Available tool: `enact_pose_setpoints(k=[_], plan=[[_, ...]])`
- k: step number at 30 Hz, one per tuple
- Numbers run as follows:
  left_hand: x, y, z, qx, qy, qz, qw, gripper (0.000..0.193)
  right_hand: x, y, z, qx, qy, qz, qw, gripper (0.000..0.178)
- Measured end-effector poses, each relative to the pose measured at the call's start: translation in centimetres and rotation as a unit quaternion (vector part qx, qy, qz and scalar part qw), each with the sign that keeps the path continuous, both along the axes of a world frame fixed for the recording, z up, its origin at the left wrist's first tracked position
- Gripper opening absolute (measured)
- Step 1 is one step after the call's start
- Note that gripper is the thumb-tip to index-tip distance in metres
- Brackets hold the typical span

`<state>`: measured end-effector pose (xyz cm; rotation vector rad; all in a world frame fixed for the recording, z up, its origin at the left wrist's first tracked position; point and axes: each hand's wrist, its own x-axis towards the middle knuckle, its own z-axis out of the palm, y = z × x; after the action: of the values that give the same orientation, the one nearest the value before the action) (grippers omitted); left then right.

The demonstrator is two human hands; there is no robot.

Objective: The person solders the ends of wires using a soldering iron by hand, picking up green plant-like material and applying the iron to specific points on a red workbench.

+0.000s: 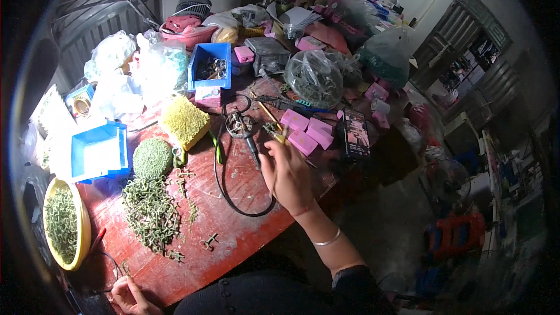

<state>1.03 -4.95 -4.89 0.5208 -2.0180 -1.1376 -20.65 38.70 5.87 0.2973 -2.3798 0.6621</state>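
Observation:
My right hand (289,178) reaches over the right part of the red table, its fingers bent together. At its fingertips are a small green branched piece (270,129) and a yellow-tipped object; what the fingers grip is not clear. Low at the table's near left edge, my left hand (133,297) has its fingers curled, with a tiny greenish piece (125,267) just above the fingertips. A heap of green branched pieces (151,213) lies between the hands. Beyond my right hand stands a round metal holder (238,124) with a black-corded tool (252,144) beside it.
A yellow-rimmed basin (79,239) of green pieces stands at left. Nearby are a blue bin (100,151), a green round mound (153,158) and a yellow sponge-like block (185,121). Pink boxes (302,141) and a phone (355,134) stand at right; bags crowd the back.

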Motion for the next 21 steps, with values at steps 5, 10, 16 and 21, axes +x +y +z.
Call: enact_pose_setpoints(k=[5, 10, 16, 21], plan=[[-0.8, 2.2, 1.1, 0.020, 0.048, 0.010, 0.999, 0.004, -3.2, 0.0, -2.8, 0.032, -0.011, -0.010, 0.999, 0.027], [-1.1, 3.9, 2.8, 0.023, 0.045, 0.019, 0.999, 0.005, -3.2, 0.0, -2.9, 0.008, -0.020, 0.012, 1.000, 0.027], [-1.0, 2.6, 1.6, 0.030, 0.050, -0.011, 0.998, 0.005, -3.0, 0.0, -3.5, -0.031, -0.033, 0.018, 0.999, 0.025], [-0.8, 2.5, 1.5, 0.024, 0.046, -0.006, 0.999, 0.006, -2.6, 0.4, -2.9, -0.050, -0.020, 0.025, 0.998, 0.020]])
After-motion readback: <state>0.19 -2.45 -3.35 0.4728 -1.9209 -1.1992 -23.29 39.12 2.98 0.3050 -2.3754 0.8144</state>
